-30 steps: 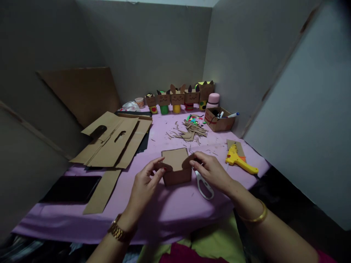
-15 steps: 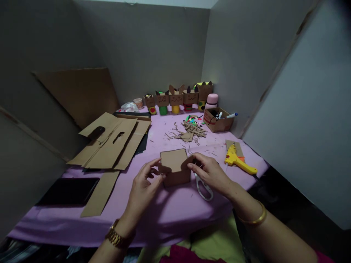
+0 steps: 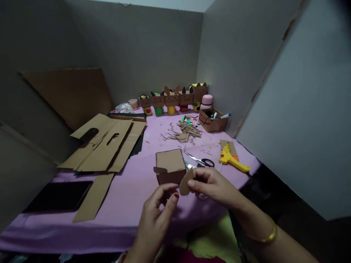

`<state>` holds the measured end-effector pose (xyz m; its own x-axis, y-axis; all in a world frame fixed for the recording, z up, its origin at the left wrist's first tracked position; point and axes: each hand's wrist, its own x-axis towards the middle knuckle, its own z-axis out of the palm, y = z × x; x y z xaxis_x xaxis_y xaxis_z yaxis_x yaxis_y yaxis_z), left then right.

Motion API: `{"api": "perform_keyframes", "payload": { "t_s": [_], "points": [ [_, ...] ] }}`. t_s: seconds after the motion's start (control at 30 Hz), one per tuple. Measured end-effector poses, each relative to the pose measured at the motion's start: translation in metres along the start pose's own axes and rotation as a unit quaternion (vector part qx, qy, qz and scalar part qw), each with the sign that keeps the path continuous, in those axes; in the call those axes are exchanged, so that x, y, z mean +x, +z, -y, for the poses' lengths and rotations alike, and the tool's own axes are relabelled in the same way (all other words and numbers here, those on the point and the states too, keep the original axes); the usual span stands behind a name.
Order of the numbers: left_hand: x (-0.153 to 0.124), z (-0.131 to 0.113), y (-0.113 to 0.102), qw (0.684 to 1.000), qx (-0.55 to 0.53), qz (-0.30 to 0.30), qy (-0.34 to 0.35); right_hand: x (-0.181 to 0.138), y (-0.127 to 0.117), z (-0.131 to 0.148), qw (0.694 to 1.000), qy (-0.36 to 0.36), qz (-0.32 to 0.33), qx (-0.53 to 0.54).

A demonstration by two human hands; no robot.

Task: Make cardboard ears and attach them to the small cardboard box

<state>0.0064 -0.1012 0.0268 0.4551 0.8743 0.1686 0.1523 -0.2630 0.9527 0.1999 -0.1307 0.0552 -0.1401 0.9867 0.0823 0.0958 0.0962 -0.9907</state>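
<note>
Head view: right hand (image 3: 212, 187) fingers pinch cardboard ear (image 3: 186, 181) at box (image 3: 170, 166) near corner, left hand (image 3: 157, 215) slack, empty (ear-fitting step, likely); next calls for squaring ear to box.

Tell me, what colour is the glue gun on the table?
The glue gun is yellow, seen clearly in the head view.

Yellow glue gun (image 3: 233, 160) at the right edge of the purple table (image 3: 131, 199), scissors (image 3: 201, 160) beside it, flat cardboard sheets (image 3: 105, 146) at left, cardboard figures (image 3: 171, 99) along the back wall, scraps (image 3: 186, 130) before them
</note>
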Motion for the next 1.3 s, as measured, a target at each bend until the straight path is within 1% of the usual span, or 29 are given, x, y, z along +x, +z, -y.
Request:
{"api": "perform_keyframes", "payload": {
  "t_s": [0.07,0.1,0.13,0.17,0.2,0.27,0.3,0.33,0.4,0.5,0.6,0.7,0.83,0.87,0.9,0.93,1.0,1.03,1.07,1.1,1.13,1.2,1.23,1.3],
  "points": [
    [0.002,-0.005,0.007,0.996,-0.055,0.035,-0.057,-0.007,0.003,-0.003,0.998,-0.008,0.029,-0.046],
    [0.003,-0.006,0.009,0.992,-0.079,0.040,-0.085,-0.010,0.003,-0.006,0.997,-0.014,0.025,-0.078],
    [0.003,-0.006,0.012,0.988,-0.101,0.039,-0.113,-0.012,0.002,-0.011,0.992,-0.017,0.004,-0.123],
    [0.003,-0.004,0.013,0.981,-0.124,0.032,-0.143,-0.014,0.000,-0.016,0.981,-0.012,-0.032,-0.193],
    [0.003,-0.003,0.015,0.973,-0.148,0.026,-0.175,-0.015,-0.002,-0.021,0.958,0.000,-0.072,-0.277],
    [0.001,0.001,0.018,0.955,-0.186,0.023,-0.231,-0.017,-0.007,-0.033,0.890,0.033,-0.120,-0.438],
    [0.000,0.002,0.020,0.947,-0.197,0.023,-0.251,-0.018,-0.009,-0.037,0.859,0.047,-0.124,-0.495],
    [-0.002,0.003,0.022,0.943,-0.204,0.024,-0.263,-0.018,-0.009,-0.041,0.839,0.059,-0.117,-0.528],
    [-0.004,0.004,0.025,0.939,-0.210,0.022,-0.272,-0.019,-0.008,-0.045,0.830,0.070,-0.101,-0.544],
    [-0.008,0.006,0.029,0.932,-0.226,0.015,-0.283,-0.020,-0.003,-0.045,0.818,0.076,-0.099,-0.561],
    [-0.011,0.012,0.031,0.928,-0.243,0.010,-0.284,-0.020,0.000,-0.043,0.797,0.077,-0.127,-0.586],
    [-0.013,0.018,0.031,0.924,-0.261,0.013,-0.279,-0.018,0.001,-0.044,0.777,0.096,-0.150,-0.604],
    [-0.014,0.020,0.031,0.916,-0.288,0.027,-0.277,-0.019,-0.006,-0.047,0.787,0.113,-0.143,-0.590],
    [-0.014,0.020,0.032,0.915,-0.293,0.026,-0.275,-0.021,-0.008,-0.048,0.798,0.115,-0.147,-0.573],
    [-0.014,0.019,0.032,0.915,-0.298,0.023,-0.272,-0.026,-0.011,-0.050,0.818,0.117,-0.159,-0.540],
    [-0.014,0.018,0.032,0.915,-0.302,0.019,-0.268,-0.031,-0.014,-0.053,0.847,0.119,-0.181,-0.486],
    [-0.015,0.016,0.032,0.911,-0.314,0.010,-0.266,-0.047,-0.016,-0.059,0.910,0.108,-0.250,-0.313],
    [-0.015,0.016,0.032,0.909,-0.321,0.005,-0.266,-0.056,-0.015,-0.063,0.930,0.093,-0.286,-0.213],
    [-0.015,0.014,0.033,0.906,-0.329,-0.001,-0.268,-0.066,-0.011,-0.067,0.937,0.074,-0.318,-0.123],
    [-0.015,0.013,0.033,0.903,-0.334,-0.003,-0.268,-0.075,-0.006,-0.070,0.941,0.064,-0.327,-0.055],
    [-0.016,0.011,0.033,0.902,-0.337,-0.002,-0.268,-0.084,0.000,-0.073,0.946,0.064,-0.319,-0.015],
    [-0.017,0.006,0.035,0.902,-0.341,0.002,-0.264,-0.099,0.017,-0.076,0.963,0.087,-0.253,0.027],
    [-0.018,0.003,0.036,0.903,-0.342,0.001,-0.260,-0.105,0.026,-0.076,0.967,0.095,-0.234,0.035],
    [-0.021,-0.005,0.037,0.903,-0.347,-0.017,-0.252,-0.112,0.041,-0.075,0.970,0.080,-0.227,0.040]
  ]
}}
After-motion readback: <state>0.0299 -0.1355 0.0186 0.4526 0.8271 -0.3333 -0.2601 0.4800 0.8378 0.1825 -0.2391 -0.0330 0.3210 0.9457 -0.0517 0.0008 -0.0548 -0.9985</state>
